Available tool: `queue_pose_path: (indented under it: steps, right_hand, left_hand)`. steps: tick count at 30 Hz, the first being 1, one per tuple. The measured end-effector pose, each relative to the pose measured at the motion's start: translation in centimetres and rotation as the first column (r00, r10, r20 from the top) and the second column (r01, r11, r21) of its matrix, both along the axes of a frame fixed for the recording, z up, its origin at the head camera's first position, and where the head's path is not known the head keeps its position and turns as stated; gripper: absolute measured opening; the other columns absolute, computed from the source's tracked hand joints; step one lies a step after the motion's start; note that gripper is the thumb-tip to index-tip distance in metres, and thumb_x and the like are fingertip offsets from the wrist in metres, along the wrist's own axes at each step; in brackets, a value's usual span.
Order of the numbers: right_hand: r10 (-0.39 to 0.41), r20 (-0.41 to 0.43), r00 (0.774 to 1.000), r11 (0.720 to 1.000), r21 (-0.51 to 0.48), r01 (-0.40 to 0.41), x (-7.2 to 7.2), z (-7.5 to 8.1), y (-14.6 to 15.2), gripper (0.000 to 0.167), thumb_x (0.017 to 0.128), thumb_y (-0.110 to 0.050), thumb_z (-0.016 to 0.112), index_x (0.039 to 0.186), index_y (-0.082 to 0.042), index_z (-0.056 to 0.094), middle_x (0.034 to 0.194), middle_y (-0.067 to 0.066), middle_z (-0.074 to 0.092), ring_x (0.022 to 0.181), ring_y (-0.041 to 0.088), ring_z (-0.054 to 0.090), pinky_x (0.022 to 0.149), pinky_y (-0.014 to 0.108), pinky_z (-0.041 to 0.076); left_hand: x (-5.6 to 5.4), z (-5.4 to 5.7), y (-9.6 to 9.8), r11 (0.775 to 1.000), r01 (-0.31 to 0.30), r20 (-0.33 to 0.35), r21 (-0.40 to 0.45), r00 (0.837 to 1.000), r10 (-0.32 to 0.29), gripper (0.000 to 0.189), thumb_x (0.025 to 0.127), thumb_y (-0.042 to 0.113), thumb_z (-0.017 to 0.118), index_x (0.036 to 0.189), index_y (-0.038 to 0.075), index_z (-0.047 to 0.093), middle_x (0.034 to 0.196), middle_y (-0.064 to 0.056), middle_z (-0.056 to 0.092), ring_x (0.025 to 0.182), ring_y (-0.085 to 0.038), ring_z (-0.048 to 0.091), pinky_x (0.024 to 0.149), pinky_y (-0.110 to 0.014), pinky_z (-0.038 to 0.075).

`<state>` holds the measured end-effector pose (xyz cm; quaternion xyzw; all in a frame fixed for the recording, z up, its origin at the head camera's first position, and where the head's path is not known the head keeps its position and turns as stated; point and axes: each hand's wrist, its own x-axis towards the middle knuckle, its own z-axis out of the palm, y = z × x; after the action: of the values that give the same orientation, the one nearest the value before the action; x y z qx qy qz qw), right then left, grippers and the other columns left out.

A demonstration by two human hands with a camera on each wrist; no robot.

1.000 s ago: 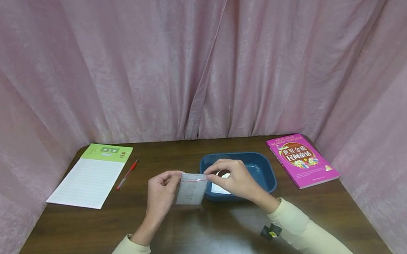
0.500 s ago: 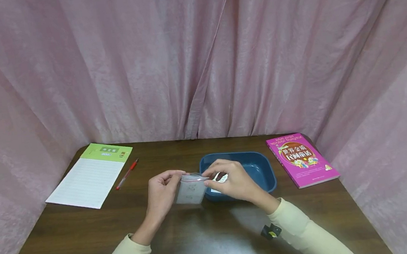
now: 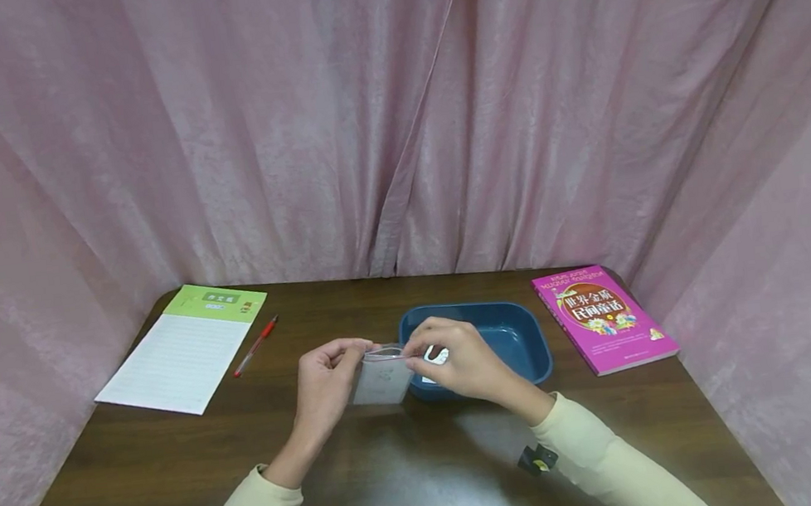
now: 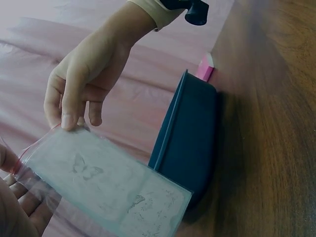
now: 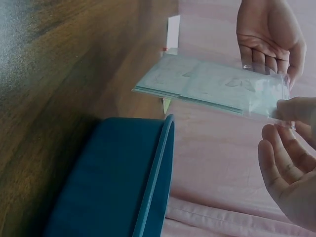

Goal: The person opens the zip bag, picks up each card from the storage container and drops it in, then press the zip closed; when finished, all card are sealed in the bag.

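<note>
Both hands hold a small clear zip bag point(image 3: 383, 382) with a red seal line, above the table's middle. Its upper left corner is pinched between thumb and fingers of my left hand point(image 3: 321, 382). My right hand point(image 3: 467, 360) pinches the upper right corner, and the bag's mouth gapes a little between them. Inside lie pale sheets point(image 4: 89, 170) printed with grey butterflies, seen clearly in the left wrist view. Just right of the bag, a blue bin point(image 3: 520, 338) stands partly under the right hand. Something white point(image 3: 436, 358) lies in it, mostly hidden by that hand.
A lined writing pad point(image 3: 180, 358) with a green header lies at the left, with a red pen point(image 3: 256, 347) beside it. On the right is a pink book point(image 3: 602, 319). Pink curtains point(image 3: 390, 121) enclose the brown wooden table point(image 3: 409, 486).
The bag's top edge, nearly flat a second ago, has parted into a small gap. My right hand has shifted slightly left, while the bin, pad, pen and book stay in place.
</note>
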<state>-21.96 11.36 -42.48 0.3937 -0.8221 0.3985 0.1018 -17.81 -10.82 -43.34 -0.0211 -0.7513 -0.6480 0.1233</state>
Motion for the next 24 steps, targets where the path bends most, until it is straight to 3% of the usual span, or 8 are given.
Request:
queue_pose_path:
  steps: [4,10,16,24]
  right_hand:
    - [0.009,-0.021,1.000,0.998,0.066,-0.008,-0.04,0.05,0.02,0.009,0.093,-0.018,0.075,0.100,-0.017,0.081,0.101,-0.008,0.071,0.091,0.007,0.065,0.073,0.023,0.055]
    - [0.028,-0.011,1.000,0.987,0.161,-0.026,0.02,0.34,0.20,0.015,0.096,-0.021,0.072,0.107,-0.016,0.080,0.107,-0.005,0.072,0.098,0.008,0.065,0.076,0.025,0.056]
    - [0.040,-0.003,0.999,0.990,0.137,-0.039,-0.04,0.25,0.15,0.016,0.096,-0.016,0.072,0.109,-0.015,0.081,0.106,-0.004,0.074,0.096,0.007,0.067,0.075,0.030,0.058]
    - [0.031,0.028,0.999,0.994,0.107,-0.034,0.06,0.19,0.12,0.018,0.096,-0.018,0.072,0.111,-0.013,0.080,0.108,-0.002,0.076,0.093,0.007,0.069,0.073,0.020,0.055]
  left_hand:
    - [-0.07,-0.19,-0.10,1.000,0.008,-0.012,-0.011,1.000,-0.009,0.018,0.099,0.018,0.065,0.094,0.011,0.081,0.092,-0.002,0.079,0.067,-0.013,0.057,0.054,-0.024,0.035]
    - [-0.01,-0.01,-0.08,1.000,0.006,-0.005,-0.021,1.000,-0.006,0.017,0.098,0.018,0.066,0.094,0.010,0.081,0.092,-0.002,0.079,0.081,-0.013,0.070,0.062,-0.025,0.047]
    - [0.13,0.16,-0.27,0.996,-0.009,0.017,-0.084,1.000,0.010,0.016,0.098,0.019,0.067,0.094,0.012,0.081,0.090,-0.003,0.079,0.077,-0.016,0.069,0.062,-0.025,0.048]
    - [0.18,0.07,-1.00,0.988,0.008,0.057,-0.152,0.998,0.001,0.017,0.099,0.027,0.068,0.097,0.015,0.081,0.087,-0.004,0.076,0.067,-0.015,0.056,0.052,-0.024,0.035]
